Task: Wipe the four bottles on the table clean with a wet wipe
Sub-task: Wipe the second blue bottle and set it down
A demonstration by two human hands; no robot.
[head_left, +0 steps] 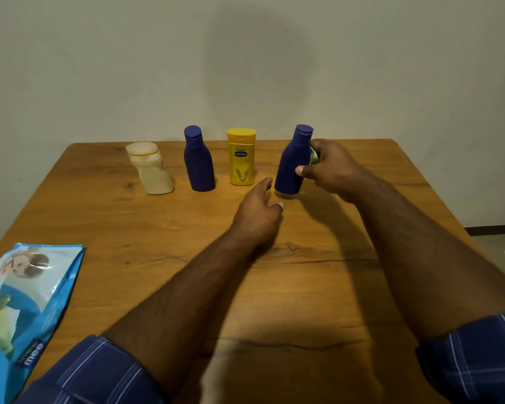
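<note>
1. Sleeves in blue plaid sit closest, with a wipes pack at the tabletop's near-left corner.
2. Right hand grips the rightmost blue bottle, a pale scrap tucked behind it, probably the wet wipe.
3. Left hand hovers relaxed, holding nothing.
4. Can't tell which bottles are clean already.
5. Count: four bottles in a row, two blue, one yellow bottle, one cream bottle.

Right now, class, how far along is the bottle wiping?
Nothing shows as finished. In hand: the right hand holds the rightmost blue bottle, a wipe bunched in its grip; the left hand reaches nearby, open. Untouched: yellow bottle, second blue bottle, leaning white bottle.
</note>
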